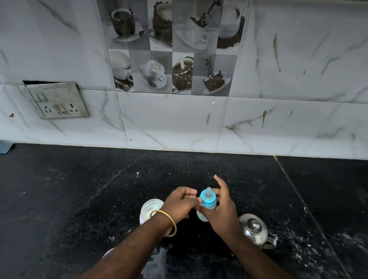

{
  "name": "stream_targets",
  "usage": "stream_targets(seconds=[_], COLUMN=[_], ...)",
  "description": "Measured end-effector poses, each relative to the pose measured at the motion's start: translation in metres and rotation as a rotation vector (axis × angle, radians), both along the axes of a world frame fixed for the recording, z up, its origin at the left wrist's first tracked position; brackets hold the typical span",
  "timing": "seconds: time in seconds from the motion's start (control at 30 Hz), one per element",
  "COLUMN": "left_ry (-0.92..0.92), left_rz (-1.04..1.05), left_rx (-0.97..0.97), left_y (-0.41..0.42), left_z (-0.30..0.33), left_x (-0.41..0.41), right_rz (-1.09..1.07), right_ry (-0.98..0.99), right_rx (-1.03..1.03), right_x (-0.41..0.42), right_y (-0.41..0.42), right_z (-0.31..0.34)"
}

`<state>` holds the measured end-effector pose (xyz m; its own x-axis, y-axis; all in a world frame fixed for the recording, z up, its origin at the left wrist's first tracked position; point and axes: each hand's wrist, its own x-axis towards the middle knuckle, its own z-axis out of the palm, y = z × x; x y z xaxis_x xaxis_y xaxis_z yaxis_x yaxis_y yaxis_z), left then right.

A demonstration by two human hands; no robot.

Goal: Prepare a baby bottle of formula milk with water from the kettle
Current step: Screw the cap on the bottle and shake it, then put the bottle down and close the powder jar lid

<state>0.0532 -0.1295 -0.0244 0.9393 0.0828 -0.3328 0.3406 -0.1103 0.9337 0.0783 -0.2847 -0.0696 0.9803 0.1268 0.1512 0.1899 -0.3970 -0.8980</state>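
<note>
Blue plastic marks the bottle [207, 203], which stands low in the middle of the frame, a little right of centre, above the black counter [66, 196]. Its blue collar and clear teat are on top, and a pale content shows at its lower part, though I cannot tell how full it is. The left hand [179, 204] has its fingers curled narrow against the left side of the collar; the right hand [219, 211] wraps the body from the right, with the upper fingers spread wide and free. The steel kettle [256, 230] sits with its lid on at the lower right, near the right wrist. A white round container [150, 209] is just left of the left wrist, partly hidden. I judge that filling is finished and the step in hand is tightening the collar. The next move probably calls for a firm twist while the body is held fast, then shaking to mix.
</note>
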Motion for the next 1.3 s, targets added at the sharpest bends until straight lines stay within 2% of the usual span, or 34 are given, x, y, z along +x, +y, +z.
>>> stream_targets(seconds=[0.1, 0.2, 0.37, 0.73, 0.97, 1.2, 1.3], left_ry=[0.075, 0.084, 0.111, 0.178, 0.169, 0.145, 0.129], left_rz=[-0.055, 0.008, 0.079, 0.119, 0.157, 0.07, 0.096], left_rx=[-0.003, -0.086, -0.114, -0.132, -0.125, -0.074, -0.073], left_y=[-0.011, -0.019, -0.022, -0.023, -0.024, -0.025, -0.03], left_z=[-0.008, -0.011, -0.017, -0.028, -0.037, -0.027, -0.024], left_x=[-0.001, 0.001, 0.01, 0.024, 0.032, 0.031, 0.014], right_rz=[-0.054, -0.104, -0.039, -0.054, -0.074, -0.107, -0.02], right_ry=[-0.004, 0.011, 0.048, 0.072, 0.054, 0.066, 0.11], right_rx=[-0.028, -0.091, -0.185, -0.258, -0.273, -0.309, -0.342], right_x=[0.003, 0.008, 0.01, 0.017, 0.02, 0.019, 0.011], right_y=[0.002, 0.008, 0.012, 0.011, 0.015, 0.016, 0.009], right_z=[0.0, -0.003, -0.009, 0.0, 0.0, -0.002, 0.0])
